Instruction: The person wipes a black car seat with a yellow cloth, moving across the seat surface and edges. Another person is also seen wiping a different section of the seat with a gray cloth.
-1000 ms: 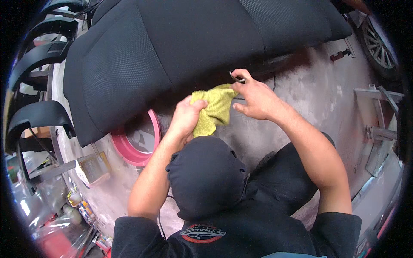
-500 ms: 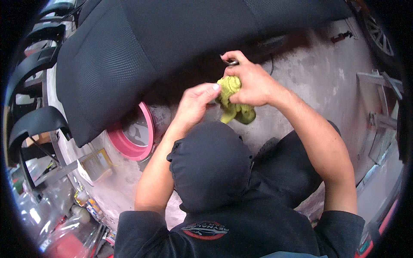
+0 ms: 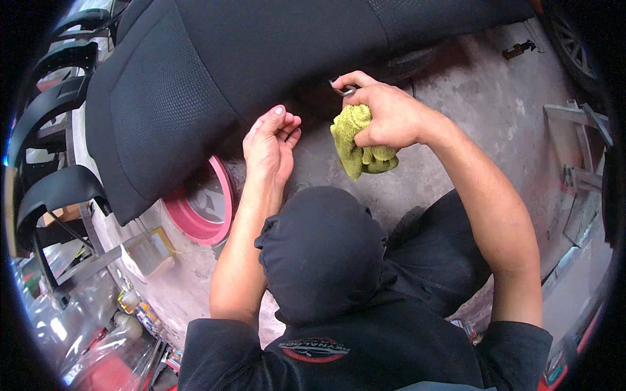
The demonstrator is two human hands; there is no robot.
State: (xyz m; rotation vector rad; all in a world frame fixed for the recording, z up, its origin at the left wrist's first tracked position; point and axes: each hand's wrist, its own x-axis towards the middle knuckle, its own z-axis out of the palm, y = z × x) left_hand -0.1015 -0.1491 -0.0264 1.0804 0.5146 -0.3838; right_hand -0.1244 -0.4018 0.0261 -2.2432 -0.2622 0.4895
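Bunched in my right hand is a yellow-green microfiber cloth, its loose folds hanging below the fingers. A small curved metal piece shows at the index finger of the same hand; its full shape is hidden. My left hand is raised to the left of the cloth, apart from it, with fingers loosely bent and nothing seen in them. Beyond both hands lies a long black fabric-covered car seat with textured panels, its lower edge just past my fingertips.
A pink tub stands on the concrete floor at left, partly under the seat. Black curved trim parts hang along the far left, above plastic-wrapped items. A wheel and a metal frame are at right.
My left hand has let go of the cloth and drawn away to the left. My right hand keeps the cloth and has shifted slightly right.
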